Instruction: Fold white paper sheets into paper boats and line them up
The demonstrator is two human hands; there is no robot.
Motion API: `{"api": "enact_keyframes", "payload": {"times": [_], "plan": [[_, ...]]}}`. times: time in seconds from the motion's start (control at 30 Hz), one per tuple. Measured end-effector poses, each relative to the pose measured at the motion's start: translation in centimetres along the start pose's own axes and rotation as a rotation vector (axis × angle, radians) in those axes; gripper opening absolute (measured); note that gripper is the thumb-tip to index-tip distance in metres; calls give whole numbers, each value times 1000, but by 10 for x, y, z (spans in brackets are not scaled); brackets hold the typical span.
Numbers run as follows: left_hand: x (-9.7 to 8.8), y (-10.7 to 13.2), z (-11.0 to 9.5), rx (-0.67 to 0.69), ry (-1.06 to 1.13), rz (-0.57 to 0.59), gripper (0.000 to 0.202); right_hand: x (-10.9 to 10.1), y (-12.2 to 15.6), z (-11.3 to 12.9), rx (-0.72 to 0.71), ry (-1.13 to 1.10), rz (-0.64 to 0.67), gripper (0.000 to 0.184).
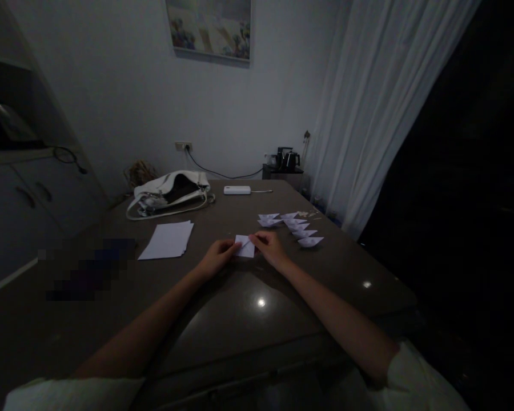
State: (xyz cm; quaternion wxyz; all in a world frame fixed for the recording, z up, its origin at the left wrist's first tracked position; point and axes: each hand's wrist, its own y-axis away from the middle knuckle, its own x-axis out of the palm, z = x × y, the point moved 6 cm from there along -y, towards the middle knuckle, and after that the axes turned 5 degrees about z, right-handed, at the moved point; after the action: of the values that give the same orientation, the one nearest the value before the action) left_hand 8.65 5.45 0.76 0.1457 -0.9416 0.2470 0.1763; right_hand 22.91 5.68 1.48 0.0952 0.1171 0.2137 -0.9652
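A small white folded paper (244,247) lies on the dark table (223,319) in front of me. My left hand (217,256) pinches its left edge with closed fingers. From the other side, my right hand (270,247) grips the paper's right edge, fingers pressed together on it. To the right of my hands several finished folded paper shapes (294,226) sit in a row on the table.
A stack of white sheets (168,240) lies left of my hands. Farther back are a white handbag (171,193) and a white power bank (237,190) with a cable. A kettle (288,158) stands by the curtain (377,114). Cabinets (29,194) line the left wall.
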Motion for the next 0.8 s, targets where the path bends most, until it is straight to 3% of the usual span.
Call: {"api": "enact_keyframes", "payload": {"times": [0.3, 0.8], "plan": [[-3, -2, 2, -26, 4, -47, 45, 11, 4, 8, -61, 114, 144, 38], [-6, -3, -2, -16, -56, -78, 41, 7, 4, 8, -79, 203, 141, 23]]}}
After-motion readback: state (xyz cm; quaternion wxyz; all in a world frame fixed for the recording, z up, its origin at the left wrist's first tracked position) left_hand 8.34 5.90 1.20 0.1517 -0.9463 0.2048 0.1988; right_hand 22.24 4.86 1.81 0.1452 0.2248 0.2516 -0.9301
